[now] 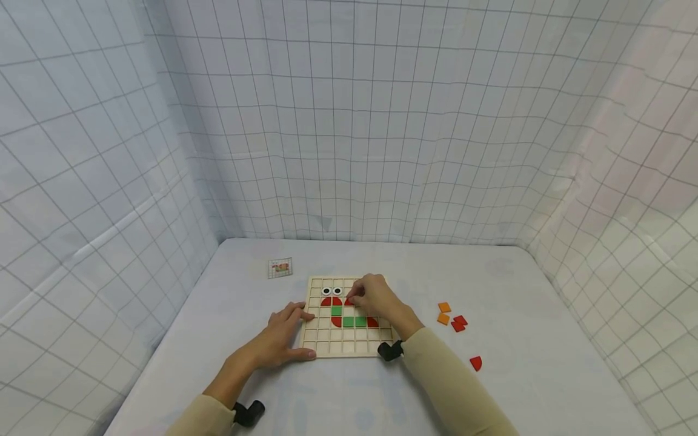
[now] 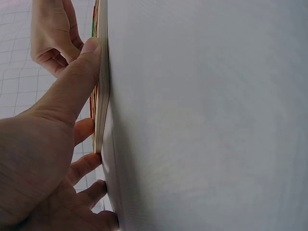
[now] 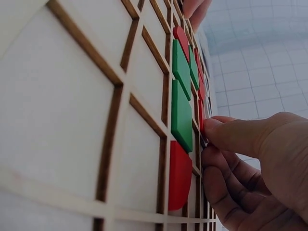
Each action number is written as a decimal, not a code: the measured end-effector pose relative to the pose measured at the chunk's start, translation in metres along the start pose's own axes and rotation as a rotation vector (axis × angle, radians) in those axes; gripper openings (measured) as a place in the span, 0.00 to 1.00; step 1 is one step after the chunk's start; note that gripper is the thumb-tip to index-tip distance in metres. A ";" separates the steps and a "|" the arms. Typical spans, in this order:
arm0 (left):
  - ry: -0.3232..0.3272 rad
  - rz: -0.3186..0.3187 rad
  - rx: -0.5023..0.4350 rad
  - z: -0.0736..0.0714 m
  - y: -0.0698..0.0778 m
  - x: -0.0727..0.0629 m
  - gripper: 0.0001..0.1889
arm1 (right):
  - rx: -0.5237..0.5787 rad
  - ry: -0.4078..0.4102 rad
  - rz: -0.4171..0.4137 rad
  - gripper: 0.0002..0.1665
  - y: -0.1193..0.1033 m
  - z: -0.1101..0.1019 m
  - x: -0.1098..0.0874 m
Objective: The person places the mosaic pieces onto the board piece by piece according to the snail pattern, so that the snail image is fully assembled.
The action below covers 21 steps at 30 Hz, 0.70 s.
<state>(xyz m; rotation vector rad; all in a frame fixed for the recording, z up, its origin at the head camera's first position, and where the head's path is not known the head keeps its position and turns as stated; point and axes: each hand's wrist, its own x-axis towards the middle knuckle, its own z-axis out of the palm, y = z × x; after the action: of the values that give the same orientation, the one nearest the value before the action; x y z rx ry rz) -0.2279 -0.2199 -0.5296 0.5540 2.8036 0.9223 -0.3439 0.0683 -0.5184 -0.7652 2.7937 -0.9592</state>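
Observation:
A pale wooden grid board (image 1: 323, 347) lies on the table. Along its left side my left hand (image 1: 278, 340) is spread, thumb at the near corner and fingertips at the edge. My right hand (image 1: 377, 297) reaches over the upper middle and pinches a red tile (image 3: 201, 113) down at a grid cell, its fingers covering part of it. Two eye tiles (image 1: 332, 291) sit near the top left. Below them are red rounded tiles (image 1: 326, 301) and a green square tile (image 1: 336, 310). A lower row shows green squares (image 3: 181, 115) between red rounded tiles (image 3: 179, 175).
Right of the board lie orange square tiles (image 1: 444, 318), red tiles (image 1: 458, 326) and, nearer, a red quarter-circle tile (image 1: 476, 363). A small picture card (image 1: 280, 267) lies beyond the board's left corner. Gridded white curtains (image 1: 349, 151) enclose the table's back and sides.

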 end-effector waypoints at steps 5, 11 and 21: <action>-0.004 0.006 0.000 0.000 0.002 0.000 0.40 | 0.012 -0.007 0.021 0.08 0.002 0.000 -0.001; -0.006 0.002 0.000 0.001 0.003 0.000 0.41 | 0.018 -0.004 0.001 0.07 0.004 -0.001 -0.003; 0.001 -0.017 0.001 0.000 0.002 0.000 0.42 | 0.021 -0.009 -0.009 0.06 0.006 -0.005 -0.008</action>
<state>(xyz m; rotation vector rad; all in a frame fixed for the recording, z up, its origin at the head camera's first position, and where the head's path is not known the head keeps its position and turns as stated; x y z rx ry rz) -0.2270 -0.2185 -0.5289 0.5298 2.8056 0.9180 -0.3407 0.0795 -0.5188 -0.7783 2.7706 -0.9818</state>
